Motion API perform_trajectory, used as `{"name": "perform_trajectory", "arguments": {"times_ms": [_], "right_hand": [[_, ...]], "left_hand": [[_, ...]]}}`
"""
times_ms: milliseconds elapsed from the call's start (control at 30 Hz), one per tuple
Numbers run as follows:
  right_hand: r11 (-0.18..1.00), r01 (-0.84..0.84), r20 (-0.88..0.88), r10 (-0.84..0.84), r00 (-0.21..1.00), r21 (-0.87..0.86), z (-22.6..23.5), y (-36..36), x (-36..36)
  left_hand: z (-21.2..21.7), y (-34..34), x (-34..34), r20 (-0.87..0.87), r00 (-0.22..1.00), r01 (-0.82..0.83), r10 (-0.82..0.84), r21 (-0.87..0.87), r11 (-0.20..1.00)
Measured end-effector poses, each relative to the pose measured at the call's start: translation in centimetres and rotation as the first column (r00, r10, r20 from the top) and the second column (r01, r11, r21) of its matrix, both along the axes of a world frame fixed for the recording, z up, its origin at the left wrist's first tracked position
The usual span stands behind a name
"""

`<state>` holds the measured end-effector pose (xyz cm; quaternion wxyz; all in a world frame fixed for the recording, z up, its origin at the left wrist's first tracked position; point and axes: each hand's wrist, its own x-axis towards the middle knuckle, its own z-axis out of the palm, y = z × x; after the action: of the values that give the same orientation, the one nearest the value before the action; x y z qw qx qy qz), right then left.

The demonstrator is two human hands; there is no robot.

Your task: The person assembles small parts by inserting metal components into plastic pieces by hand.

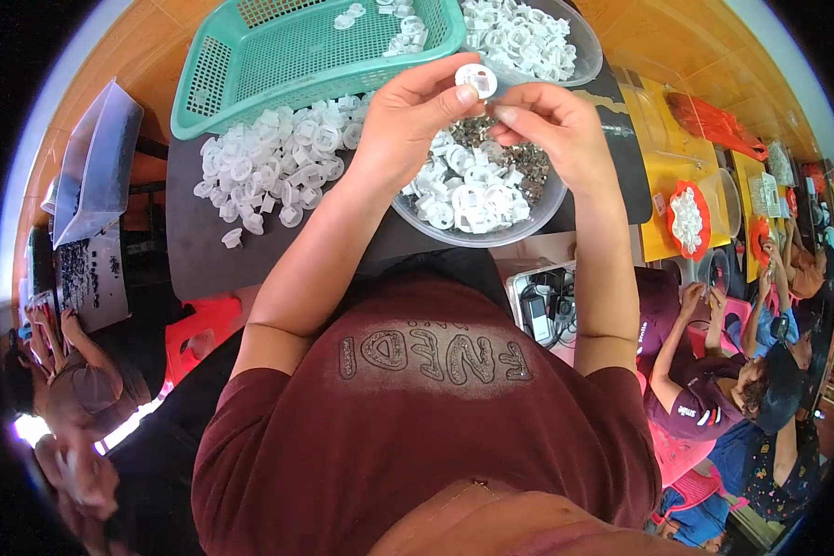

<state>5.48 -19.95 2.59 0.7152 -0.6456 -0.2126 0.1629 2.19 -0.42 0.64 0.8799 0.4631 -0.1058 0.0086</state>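
My left hand (400, 125) is closed on a round white plastic part (473, 78), held up between thumb and fingers with its face toward me. Close beside it, my right hand (558, 128) has thumb and forefinger pinched together at the part's lower right edge. Whatever sits between those fingertips is too small to make out. Below both hands stands a clear round bowl (480, 240), holding similar white parts (477, 196) and a mass of tiny dark and metallic pieces (532, 165).
On the dark tabletop (195, 250), a loose heap of white parts (283, 157) lies left of the bowl. Behind it sits a green mesh basket (278, 69) with a few parts. A clear tub (591, 65) full of white parts is at back right. Other people work on both sides.
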Motion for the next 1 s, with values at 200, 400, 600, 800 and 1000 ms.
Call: {"name": "perform_trajectory", "arguments": {"times_ms": [200, 400, 600, 800, 1000], "right_hand": [[0.973, 0.18, 0.43, -0.226, 0.874, 0.146, 0.9, 0.1, -1.3], [0.962, 0.271, 0.709, -0.208, 0.674, 0.025, 0.7, 0.6, -1.4], [0.949, 0.316, 0.788, -0.199, 0.583, 0.005, 1.2, 0.4, -1.7], [0.94, 0.328, 0.772, -0.141, 0.62, -0.091, 1.7, 0.3, -2.3], [0.953, 0.302, 0.704, -0.201, 0.681, -0.02, 1.2, 0.7, -2.3]], "left_hand": [[0.6, -0.4, -0.7, 0.122, 0.991, -0.077, 0.054, 0.191, 0.979], [1.1, -0.2, -1.1, 0.254, 0.966, -0.098, 0.035, 0.24, 0.966], [0.9, -0.2, -1.2, 0.319, 0.947, -0.141, 0.035, 0.314, 0.939], [0.9, -0.3, -1.1, 0.355, 0.934, -0.16, 0.041, 0.313, 0.936], [1.0, -0.4, -1.3, 0.337, 0.94, -0.183, 0.061, 0.344, 0.921]]}}
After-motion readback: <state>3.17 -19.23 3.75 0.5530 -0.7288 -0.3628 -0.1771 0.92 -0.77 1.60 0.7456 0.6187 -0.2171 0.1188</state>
